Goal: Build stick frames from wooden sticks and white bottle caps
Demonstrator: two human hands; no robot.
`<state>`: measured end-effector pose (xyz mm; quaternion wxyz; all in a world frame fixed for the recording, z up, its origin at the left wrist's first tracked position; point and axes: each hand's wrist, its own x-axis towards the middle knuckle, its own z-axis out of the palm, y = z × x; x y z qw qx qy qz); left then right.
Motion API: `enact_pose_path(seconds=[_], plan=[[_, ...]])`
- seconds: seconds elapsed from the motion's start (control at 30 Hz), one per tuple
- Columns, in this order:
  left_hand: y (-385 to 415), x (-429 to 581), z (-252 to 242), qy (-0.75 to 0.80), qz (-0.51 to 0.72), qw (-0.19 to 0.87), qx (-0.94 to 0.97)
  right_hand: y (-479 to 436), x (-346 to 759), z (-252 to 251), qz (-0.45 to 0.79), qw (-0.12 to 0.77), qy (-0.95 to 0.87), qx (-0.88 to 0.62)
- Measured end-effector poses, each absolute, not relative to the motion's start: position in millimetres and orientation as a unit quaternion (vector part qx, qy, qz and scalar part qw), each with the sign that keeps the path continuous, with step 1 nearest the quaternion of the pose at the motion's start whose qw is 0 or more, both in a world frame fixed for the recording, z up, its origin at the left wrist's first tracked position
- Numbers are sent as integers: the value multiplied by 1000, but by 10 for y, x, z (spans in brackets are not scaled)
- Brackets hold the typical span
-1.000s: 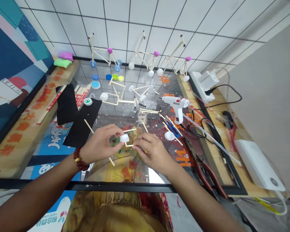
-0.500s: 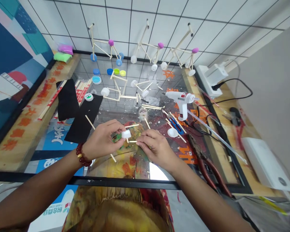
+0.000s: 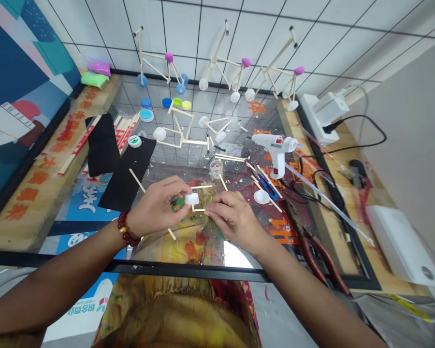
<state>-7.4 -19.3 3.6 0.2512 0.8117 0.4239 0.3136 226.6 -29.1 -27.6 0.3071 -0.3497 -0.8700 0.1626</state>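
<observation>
Head: left hand pinches cap, seemingly.

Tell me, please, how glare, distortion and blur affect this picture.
In the head view: a bright patch, probably glare, on the tabletop below the right hand; lines on the wall splay, suggesting wide-angle distortion; the white cap in the left hand shows little surface detail; the red-handled tool at right looks soft.

"Any way for the right hand past the glue gun?"

"Bare glass beyond it. On its near side, the blue cutter and pliers obstruct; to its right, the power strip."
</observation>
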Motion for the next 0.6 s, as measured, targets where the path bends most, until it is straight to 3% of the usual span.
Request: enact_pose_path(seconds=[0.6], plan=[[-208, -61, 27, 431, 308, 241, 813, -290, 2261, -281, 159, 317, -864, -357]])
